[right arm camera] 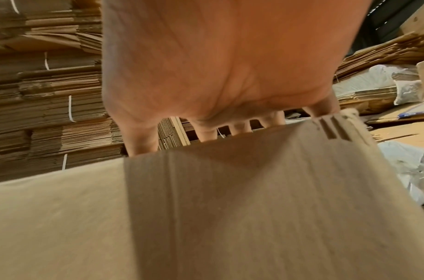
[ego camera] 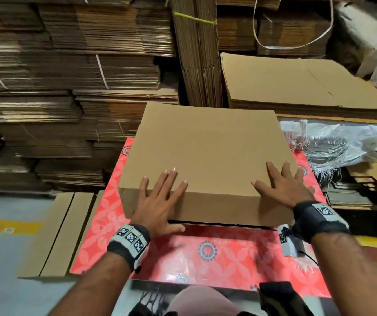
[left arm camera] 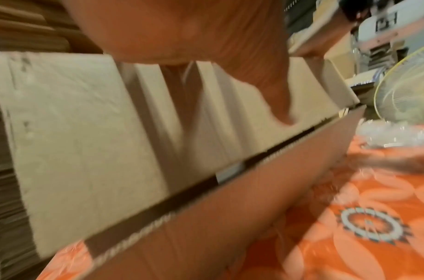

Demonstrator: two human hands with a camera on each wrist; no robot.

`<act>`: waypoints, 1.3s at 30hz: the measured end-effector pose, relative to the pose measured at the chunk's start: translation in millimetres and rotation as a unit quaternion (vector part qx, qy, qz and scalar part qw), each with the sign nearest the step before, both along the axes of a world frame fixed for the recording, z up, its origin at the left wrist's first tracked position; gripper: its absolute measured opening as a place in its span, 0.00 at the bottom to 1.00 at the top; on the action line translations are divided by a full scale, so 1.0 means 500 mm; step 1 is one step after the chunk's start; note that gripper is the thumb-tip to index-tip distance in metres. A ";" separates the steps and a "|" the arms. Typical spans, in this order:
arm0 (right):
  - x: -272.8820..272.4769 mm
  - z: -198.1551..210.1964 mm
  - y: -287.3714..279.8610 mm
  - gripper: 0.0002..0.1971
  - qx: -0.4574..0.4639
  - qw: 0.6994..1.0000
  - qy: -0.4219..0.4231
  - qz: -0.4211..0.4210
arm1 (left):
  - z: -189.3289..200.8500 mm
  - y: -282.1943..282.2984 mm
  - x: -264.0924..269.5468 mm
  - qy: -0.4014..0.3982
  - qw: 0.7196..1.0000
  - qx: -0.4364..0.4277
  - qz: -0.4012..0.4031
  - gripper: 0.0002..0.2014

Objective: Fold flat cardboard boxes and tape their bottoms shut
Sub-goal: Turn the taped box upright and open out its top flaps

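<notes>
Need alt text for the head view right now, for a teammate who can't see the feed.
Both hands, left hand and right hand, press flat with spread fingers on the near edge of a cardboard box on a red floral table. Stacks of flat cardboard fill the background.

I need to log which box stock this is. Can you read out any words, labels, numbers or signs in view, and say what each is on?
No readable text anywhere.
Plain brown cardboard box under both hands: no print showing.
Black-and-white square code markers on the left wristband and right wristband: patterns only, no letters.
Small tag on the yellow floor stripe: too blurred to read.
</notes>
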State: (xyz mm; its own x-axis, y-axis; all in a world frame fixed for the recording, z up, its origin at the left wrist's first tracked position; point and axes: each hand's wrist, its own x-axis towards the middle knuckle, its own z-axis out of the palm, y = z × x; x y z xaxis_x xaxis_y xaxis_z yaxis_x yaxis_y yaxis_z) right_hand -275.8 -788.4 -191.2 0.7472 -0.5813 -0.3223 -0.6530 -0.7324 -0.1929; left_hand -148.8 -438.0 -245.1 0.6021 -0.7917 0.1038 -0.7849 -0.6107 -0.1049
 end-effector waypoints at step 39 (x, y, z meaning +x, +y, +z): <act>-0.031 0.188 0.150 0.30 -0.153 0.960 -0.125 0.197 | 0.310 0.013 0.079 0.019 0.994 -0.094 -0.047 0.22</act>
State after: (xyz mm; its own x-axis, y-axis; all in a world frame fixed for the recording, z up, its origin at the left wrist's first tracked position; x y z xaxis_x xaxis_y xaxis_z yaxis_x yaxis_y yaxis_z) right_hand -291.5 -713.7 -97.2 0.9604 -0.2764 0.0357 -0.2748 -0.9605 -0.0443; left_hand -109.5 -431.2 -90.3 0.5331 -0.8134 0.2329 -0.8404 -0.5409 0.0348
